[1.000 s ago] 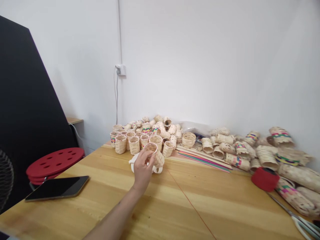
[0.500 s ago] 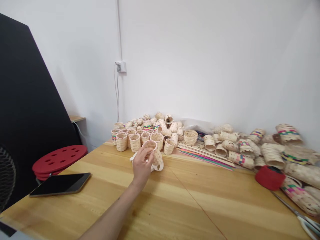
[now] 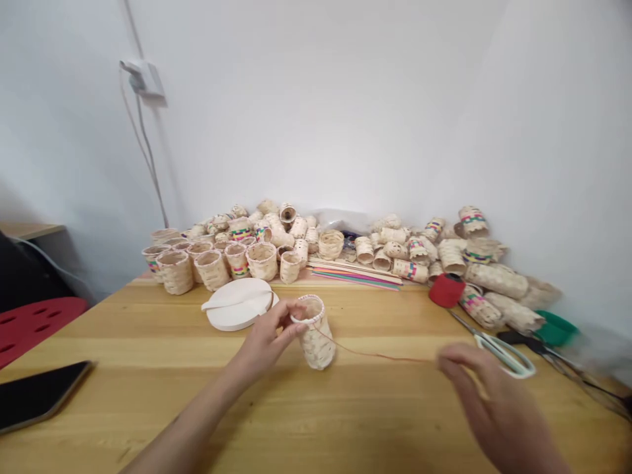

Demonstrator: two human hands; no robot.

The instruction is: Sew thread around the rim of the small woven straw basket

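Right hand joins in

I can't tell its blurred fingers' grip. A thin red thread now stretches from near them to the pale, cylindrical woven cup over the tan wooden table, rim pinched by my left hand: two-handed work now.

Right grip blurred, thread unclear near it, tablet and red stool cut by left edge

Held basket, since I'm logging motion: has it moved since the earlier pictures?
Yes, rightward: the held basket overlapped the white disc in view before; now it shows clear to the disc's right.
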